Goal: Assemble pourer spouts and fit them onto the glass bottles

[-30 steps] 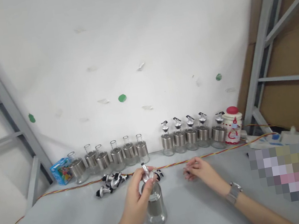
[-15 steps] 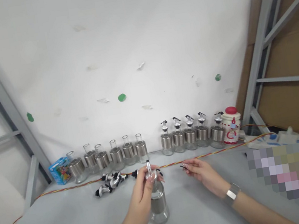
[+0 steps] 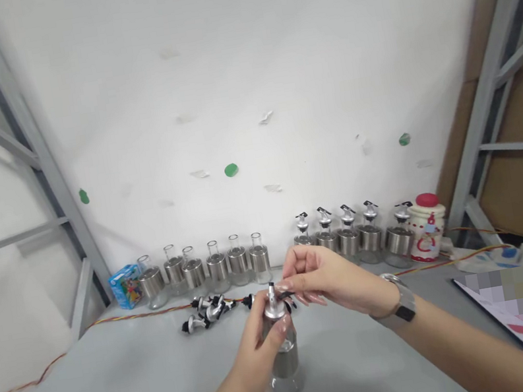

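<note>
On the left we see six uncapped bottles (image 3: 218, 271) along the wall (image 3: 239, 59), with loose pourers (image 3: 215, 309) in front of them on the table (image 3: 172, 378). Near the middle, our left hand (image 3: 256, 357) has its fingers closed about the base of a pourer (image 3: 275, 312) at the neck of a bottle (image 3: 286, 364), which stands upright, long axis vertical. Just right of the raised spout (image 3: 272, 293), a small black piece (image 3: 286, 294) is pinched between thumb and fingers of our right hand (image 3: 333, 278). It lies crosswise to the spout; whether they touch, we cannot tell. Our right hand is nearer the spout's tip, our left lower down. Farther right stand the pourer-topped bottles (image 3: 371, 238), partly hidden behind our right hand. Compared with half a second ago, our right hand has come leftward, from well apart to beside the spout, while our left keeps its hold.
</note>
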Available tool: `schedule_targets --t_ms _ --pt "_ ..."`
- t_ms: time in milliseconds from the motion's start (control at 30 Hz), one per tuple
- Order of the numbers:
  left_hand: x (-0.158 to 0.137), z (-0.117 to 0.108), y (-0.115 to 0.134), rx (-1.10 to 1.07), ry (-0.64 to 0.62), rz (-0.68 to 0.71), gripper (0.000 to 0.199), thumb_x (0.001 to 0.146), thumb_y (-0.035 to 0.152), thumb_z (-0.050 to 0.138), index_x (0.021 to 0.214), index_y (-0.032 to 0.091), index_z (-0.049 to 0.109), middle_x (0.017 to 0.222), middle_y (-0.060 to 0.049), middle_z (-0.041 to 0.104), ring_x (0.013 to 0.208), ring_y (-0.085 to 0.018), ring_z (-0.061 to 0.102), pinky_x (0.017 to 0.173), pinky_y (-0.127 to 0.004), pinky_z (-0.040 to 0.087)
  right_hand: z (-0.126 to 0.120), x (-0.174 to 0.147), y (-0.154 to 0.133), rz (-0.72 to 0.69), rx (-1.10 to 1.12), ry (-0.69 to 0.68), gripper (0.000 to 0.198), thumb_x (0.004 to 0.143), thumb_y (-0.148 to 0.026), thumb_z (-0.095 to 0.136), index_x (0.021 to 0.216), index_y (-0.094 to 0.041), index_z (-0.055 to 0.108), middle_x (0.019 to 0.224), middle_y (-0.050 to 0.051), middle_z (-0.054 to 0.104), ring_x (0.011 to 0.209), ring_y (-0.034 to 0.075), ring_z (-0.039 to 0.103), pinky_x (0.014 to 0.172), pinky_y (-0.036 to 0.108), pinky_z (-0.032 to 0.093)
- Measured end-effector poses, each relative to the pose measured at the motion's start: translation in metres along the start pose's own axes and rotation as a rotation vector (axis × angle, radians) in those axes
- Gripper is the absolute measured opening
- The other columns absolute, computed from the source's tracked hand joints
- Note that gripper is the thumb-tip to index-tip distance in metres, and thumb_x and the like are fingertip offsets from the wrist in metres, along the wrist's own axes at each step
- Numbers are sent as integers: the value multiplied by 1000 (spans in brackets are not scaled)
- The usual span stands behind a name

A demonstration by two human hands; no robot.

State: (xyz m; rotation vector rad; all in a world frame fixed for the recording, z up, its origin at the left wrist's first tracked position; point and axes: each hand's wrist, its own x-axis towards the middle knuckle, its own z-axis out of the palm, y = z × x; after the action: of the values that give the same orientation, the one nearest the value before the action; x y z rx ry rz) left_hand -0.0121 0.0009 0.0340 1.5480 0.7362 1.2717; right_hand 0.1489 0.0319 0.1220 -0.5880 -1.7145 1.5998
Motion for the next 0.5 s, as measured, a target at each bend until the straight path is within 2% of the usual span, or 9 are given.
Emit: schedule_targets --t_ms 133,333,500 --pt "2 -2 -5 13 7 26 35 79 45 47 104 20 45 81 -1 50 73 -15 45 67 -26 37 2 8 2 62 134 -52 32 66 -24 69 89 -20 48 50 -11 47 38 2 32 43 19 27" --pt "2 1 -4 86 51 49 26 82 41 42 96 19 47 77 0 48 70 -14 45 65 -25 37 6 20 2 106 113 -71 32 65 -25 70 83 -19 45 52 -8 49 43 4 40 42 18 23" --pt "1 4 -4 78 86 41 25 82 41 42 92 20 49 73 1 50 65 -13 47 63 -24 39 11 27 0 111 79 -109 35 63 -30 71 80 -19 42 52 -9 47 42 4 39 43 18 24"
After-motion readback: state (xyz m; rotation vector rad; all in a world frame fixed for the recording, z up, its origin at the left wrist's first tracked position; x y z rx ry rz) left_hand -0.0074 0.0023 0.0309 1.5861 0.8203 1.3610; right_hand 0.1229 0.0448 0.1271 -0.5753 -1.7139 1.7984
